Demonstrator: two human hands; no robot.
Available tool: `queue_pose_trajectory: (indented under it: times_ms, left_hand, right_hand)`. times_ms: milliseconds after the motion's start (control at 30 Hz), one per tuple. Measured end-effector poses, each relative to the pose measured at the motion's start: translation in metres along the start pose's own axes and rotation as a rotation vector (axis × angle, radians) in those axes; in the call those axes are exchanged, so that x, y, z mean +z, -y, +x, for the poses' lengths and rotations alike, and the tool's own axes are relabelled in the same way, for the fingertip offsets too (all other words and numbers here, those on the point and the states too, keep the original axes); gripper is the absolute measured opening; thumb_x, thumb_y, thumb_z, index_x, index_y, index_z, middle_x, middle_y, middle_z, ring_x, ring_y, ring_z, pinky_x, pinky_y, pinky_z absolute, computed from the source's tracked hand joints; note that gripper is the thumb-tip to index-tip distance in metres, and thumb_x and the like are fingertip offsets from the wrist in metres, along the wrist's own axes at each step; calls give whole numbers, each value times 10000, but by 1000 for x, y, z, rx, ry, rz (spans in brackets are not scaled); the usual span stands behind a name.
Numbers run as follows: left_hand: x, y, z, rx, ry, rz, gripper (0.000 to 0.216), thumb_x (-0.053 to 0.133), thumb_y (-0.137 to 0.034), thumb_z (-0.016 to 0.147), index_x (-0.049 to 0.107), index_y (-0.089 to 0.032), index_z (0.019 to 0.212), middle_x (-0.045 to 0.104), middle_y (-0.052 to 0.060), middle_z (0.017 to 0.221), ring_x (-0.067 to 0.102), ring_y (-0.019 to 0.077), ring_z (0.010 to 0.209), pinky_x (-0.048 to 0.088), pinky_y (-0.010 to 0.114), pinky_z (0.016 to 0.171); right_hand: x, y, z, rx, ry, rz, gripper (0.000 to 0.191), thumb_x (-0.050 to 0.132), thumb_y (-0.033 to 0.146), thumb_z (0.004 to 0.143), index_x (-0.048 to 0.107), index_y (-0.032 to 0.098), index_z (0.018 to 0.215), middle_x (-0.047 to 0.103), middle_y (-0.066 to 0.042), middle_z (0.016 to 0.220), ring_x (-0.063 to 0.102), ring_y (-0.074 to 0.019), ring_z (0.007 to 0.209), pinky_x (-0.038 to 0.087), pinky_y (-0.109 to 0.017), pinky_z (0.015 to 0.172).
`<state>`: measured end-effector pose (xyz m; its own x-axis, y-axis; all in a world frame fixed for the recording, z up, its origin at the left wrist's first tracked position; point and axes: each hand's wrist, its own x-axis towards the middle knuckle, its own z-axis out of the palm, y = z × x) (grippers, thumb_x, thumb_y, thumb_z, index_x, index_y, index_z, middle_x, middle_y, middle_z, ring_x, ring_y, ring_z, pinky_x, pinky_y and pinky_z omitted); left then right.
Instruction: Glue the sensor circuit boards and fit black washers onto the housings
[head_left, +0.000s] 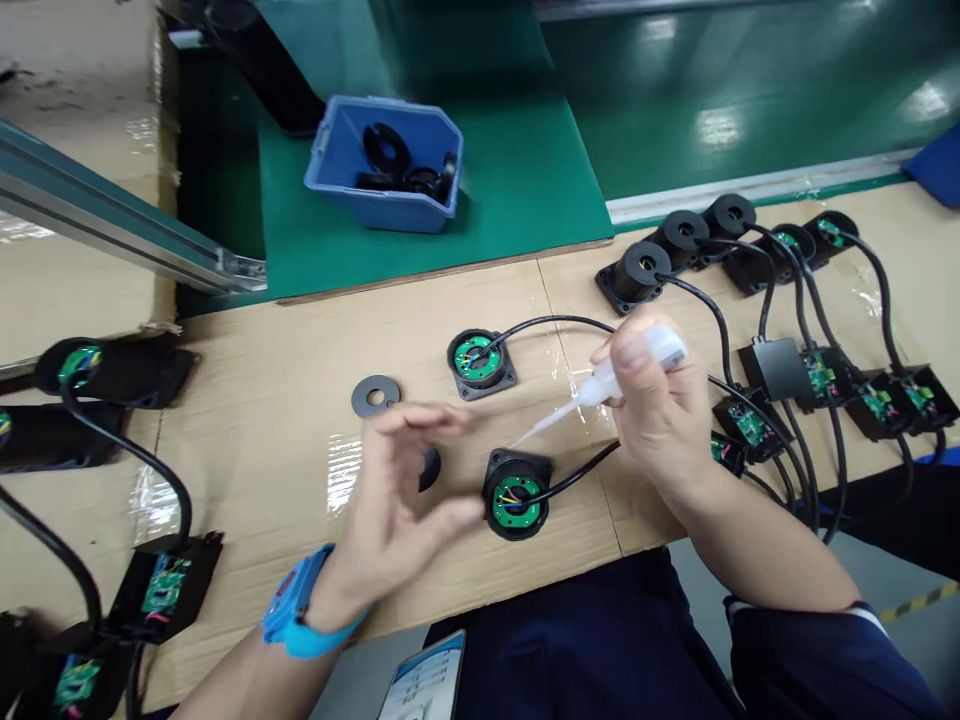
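Right fingers [632,357] clasp the white bottle [600,386]; left fingers [421,418], wide apart and empty, curve beside the nearer housing [517,470].

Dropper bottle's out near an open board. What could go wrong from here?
1. The dropper bottle in the right hand has its tip near the lower black housing; a stray drip might land on the exposed green circuit board.
2. That housing's black cable passes out of sight at the right hand; a snag could drag the housing.
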<state>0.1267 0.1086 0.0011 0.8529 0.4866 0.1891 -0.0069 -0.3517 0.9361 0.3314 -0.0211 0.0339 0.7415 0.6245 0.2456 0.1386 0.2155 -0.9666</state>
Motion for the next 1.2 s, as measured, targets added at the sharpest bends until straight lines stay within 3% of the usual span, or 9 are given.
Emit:
queue_pose_trajectory:
  times_ms: [67, 100, 167, 267, 433, 533, 900, 1200]
  left_hand:
    - [1, 8, 20, 5, -172, 185, 660, 813, -442, 834, 424, -246, 1330, 549, 156, 1403, 566, 303, 1338, 506, 504, 1095]
    - [2, 13, 31, -11, -194, 281, 731, 845, -449, 795, 409, -234, 1342, 516, 176, 1460, 520, 325, 1395, 472, 533, 1128]
    - [5, 21, 50, -60, -144, 390, 778, 855, -478, 770, 400, -207, 1340, 517, 197, 1485, 475, 359, 1448, 439, 575, 1153]
    - [7, 26, 65, -80, -84, 399, 554, 783, -425, 845, 452, -209, 1233, 647, 146, 1343, 567, 340, 1378, 509, 531, 1087]
    - [1, 13, 47, 136, -87, 517, 466, 754, -329, 865, 497, -194, 1230, 692, 105, 1166, 702, 278, 1122, 597, 409, 910]
    - [-4, 0, 31, 248, -98, 581, 423, 747, -232, 851, 545, -159, 1216, 678, 103, 1109, 691, 252, 1073, 596, 377, 905]
    - [-5, -18, 20, 299, -97, 589, 460, 746, -108, 842, 615, -160, 1280, 666, 74, 1107, 688, 214, 1054, 599, 342, 959]
    - [-6, -17, 18, 281, -87, 560, 595, 780, -133, 807, 596, -237, 1363, 667, 71, 1122, 688, 250, 1057, 623, 415, 939]
  right_hand:
    - [-1, -3, 5, 17, -51, 28, 407, 694, 525, 939, 516, 227, 727, 484, 62, 622, 416, -76, 501, 366, -230, 464]
    - [-1, -4, 7, 22, -66, 36, 413, 695, 532, 935, 513, 229, 721, 475, 62, 611, 411, -79, 495, 362, -229, 455]
    - [0, -6, 10, 29, -85, 37, 418, 697, 546, 928, 524, 229, 716, 475, 61, 596, 398, -80, 481, 349, -228, 437]
    - [0, -7, 12, 29, -102, 14, 411, 689, 544, 935, 549, 225, 718, 480, 55, 587, 388, -80, 470, 315, -234, 423]
    - [-2, -9, 11, -94, -127, -78, 397, 684, 564, 930, 605, 235, 723, 492, 37, 586, 433, -107, 471, 283, -280, 416]
    - [0, -8, 7, -153, -82, -117, 344, 678, 557, 934, 646, 257, 769, 554, 28, 621, 478, -123, 474, 330, -296, 411]
    - [3, 8, -2, -237, 167, -302, 166, 731, 397, 925, 678, 241, 902, 651, 24, 713, 585, -124, 572, 468, -268, 466]
    - [8, 16, 0, -296, 223, -393, 240, 768, 428, 900, 624, 240, 860, 698, 21, 726, 644, -125, 583, 532, -271, 513]
